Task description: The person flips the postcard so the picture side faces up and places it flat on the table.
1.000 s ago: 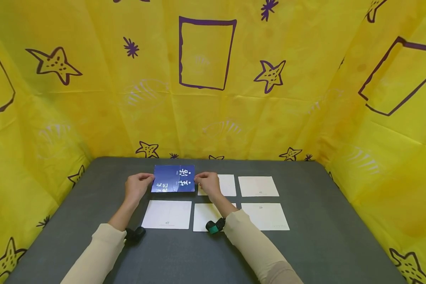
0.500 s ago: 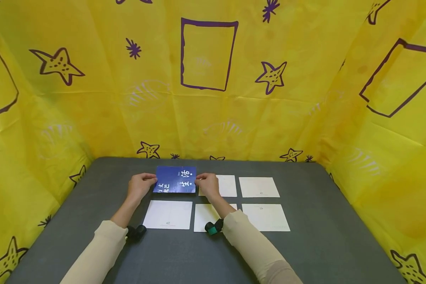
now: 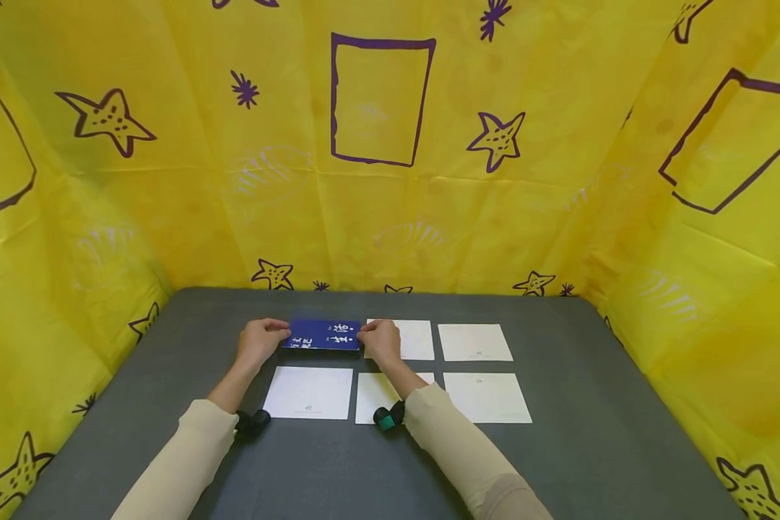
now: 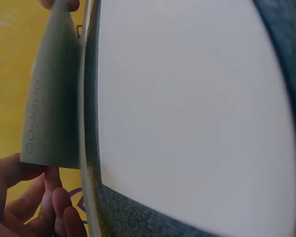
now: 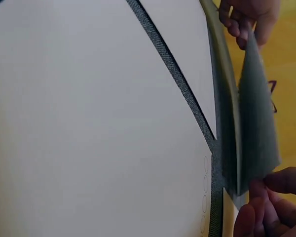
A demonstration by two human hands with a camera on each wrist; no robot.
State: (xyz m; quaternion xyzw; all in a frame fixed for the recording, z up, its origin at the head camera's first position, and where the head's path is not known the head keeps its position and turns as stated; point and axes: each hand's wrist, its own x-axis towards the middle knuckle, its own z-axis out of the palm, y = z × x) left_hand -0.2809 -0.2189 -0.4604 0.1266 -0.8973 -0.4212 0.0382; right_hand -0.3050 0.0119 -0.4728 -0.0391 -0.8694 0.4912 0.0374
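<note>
A blue postcard (image 3: 321,335) with white Chinese characters is held low over the back left of the table, tilted. My left hand (image 3: 261,341) pinches its left edge between thumb and fingers, and my right hand (image 3: 382,341) pinches the right edge. In the left wrist view, the postcard's pale back (image 4: 52,108) shows a column of small printed boxes, with the left hand (image 4: 37,197) at its near corner. The right wrist view has the same back (image 5: 256,128) in shadow, held by the right hand (image 5: 276,202). Whether its lower edge touches the table, I cannot tell.
Several white cards lie face-down-looking in two rows on the grey table (image 3: 591,433): front left (image 3: 308,393), front right (image 3: 487,397), back right (image 3: 474,341). The right forearm partly covers the front middle card (image 3: 373,397). A yellow patterned curtain (image 3: 390,217) surrounds the table.
The blue postcard has tilted, so its face looks narrower and its upper edge lower. Both hands keep their pinch and have shifted very slightly. The white cards have stayed put.
</note>
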